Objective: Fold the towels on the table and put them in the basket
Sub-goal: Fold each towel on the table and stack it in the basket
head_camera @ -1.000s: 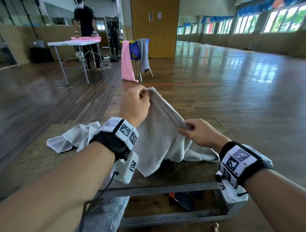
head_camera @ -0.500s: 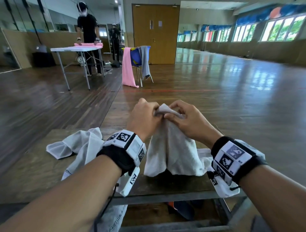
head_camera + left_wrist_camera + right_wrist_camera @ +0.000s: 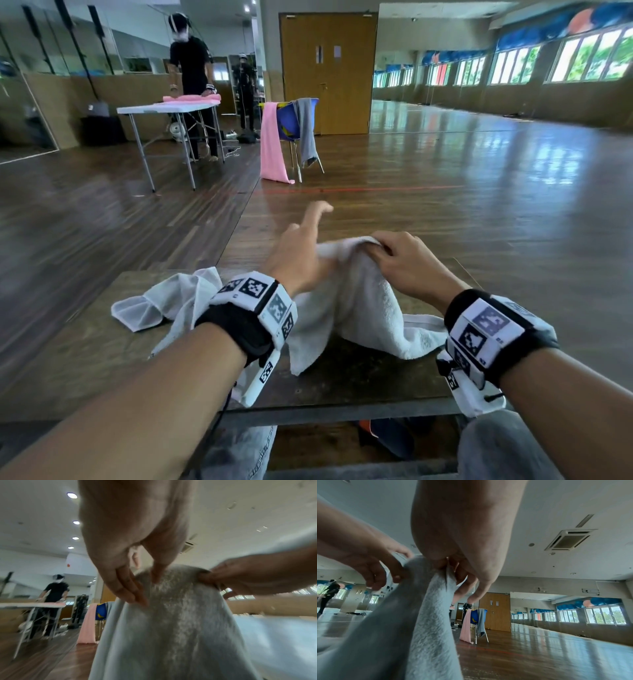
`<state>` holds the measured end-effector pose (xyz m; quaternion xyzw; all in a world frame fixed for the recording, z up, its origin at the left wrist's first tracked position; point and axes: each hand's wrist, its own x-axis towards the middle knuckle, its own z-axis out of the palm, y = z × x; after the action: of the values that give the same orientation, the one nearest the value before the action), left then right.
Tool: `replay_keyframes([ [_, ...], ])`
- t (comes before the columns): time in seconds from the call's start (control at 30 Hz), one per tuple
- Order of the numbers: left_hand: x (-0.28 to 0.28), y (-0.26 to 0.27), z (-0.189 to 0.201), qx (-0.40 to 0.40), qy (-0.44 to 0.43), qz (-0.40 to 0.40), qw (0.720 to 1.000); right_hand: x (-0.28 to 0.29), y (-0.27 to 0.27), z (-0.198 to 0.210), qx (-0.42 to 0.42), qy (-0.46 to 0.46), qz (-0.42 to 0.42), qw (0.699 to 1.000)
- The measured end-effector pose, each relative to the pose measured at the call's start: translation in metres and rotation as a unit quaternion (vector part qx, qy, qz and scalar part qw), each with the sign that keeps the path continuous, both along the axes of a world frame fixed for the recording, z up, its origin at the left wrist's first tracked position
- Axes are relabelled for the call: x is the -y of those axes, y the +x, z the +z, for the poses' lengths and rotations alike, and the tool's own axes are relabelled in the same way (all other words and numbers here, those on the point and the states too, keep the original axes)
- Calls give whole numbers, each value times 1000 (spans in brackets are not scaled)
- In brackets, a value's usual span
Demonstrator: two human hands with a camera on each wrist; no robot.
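Your left hand [image 3: 301, 260] is motion-blurred in the head view, so you cannot read how its fingers [image 3: 132, 588] meet the towel [image 3: 356, 298]. The towel hides your right hand's [image 3: 407, 263] fingertips. Your wrists cover the table's [image 3: 85, 359] near edge.

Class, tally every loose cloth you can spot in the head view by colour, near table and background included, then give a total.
White: 2, the towel held up and the thin cloth beside it
Pink: 2, one on the chair, one on the far table
Grey: 1, on the chair
Total: 5

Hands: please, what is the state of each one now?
Left hand: open, fingers extended against the white towel.
Right hand: closed, gripping the towel's raised top fold.
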<state>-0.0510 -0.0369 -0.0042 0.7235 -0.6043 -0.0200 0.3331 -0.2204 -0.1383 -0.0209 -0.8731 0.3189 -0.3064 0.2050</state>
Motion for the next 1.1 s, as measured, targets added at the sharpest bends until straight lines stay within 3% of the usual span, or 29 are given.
replay_keyframes([
  [0.1, 6, -14, 1, 21, -9, -62, 998, -4, 5, 0, 22, -22, 14, 999],
  [0.2, 14, -12, 10, 36, -47, -7, 998, 0, -1, -3, 6, -20, 3, 1000],
  [0.3, 15, 2, 25, 31, -128, 63, 989, 9, -16, -6, -99, 40, -8, 994],
  [0.37, 12, 13, 32, 15, -163, 97, 982, 14, -26, -5, -121, 80, -5, 989],
  [0.47, 10, 28, 32, 5, -140, 135, 981, 19, -27, 3, -67, 28, -36, 997],
  [0.53, 10, 34, 28, -10, -70, 137, 988, 18, -19, 12, 0, -16, -51, 999],
  [0.67, 8, 18, 16, -52, 35, -6, 998, 10, 1, 28, 51, -62, -23, 996],
  [0.73, 10, 7, 10, -58, -1, -40, 998, 4, 8, 31, 65, -55, 5, 996],
  [0.83, 13, 5, 12, 7, -56, -16, 998, -1, 9, 27, 86, -26, 39, 995],
  [0.9, 9, 8, 19, -12, -86, 0, 996, 0, 4, 21, 40, 4, 45, 998],
  [1.03, 1, 23, 30, -62, -160, 79, 982, 10, -18, 6, -182, 63, 8, 981],
  [1.1, -4, 34, 31, -65, -141, 113, 981, 15, -30, -1, -186, 105, 3, 977],
])
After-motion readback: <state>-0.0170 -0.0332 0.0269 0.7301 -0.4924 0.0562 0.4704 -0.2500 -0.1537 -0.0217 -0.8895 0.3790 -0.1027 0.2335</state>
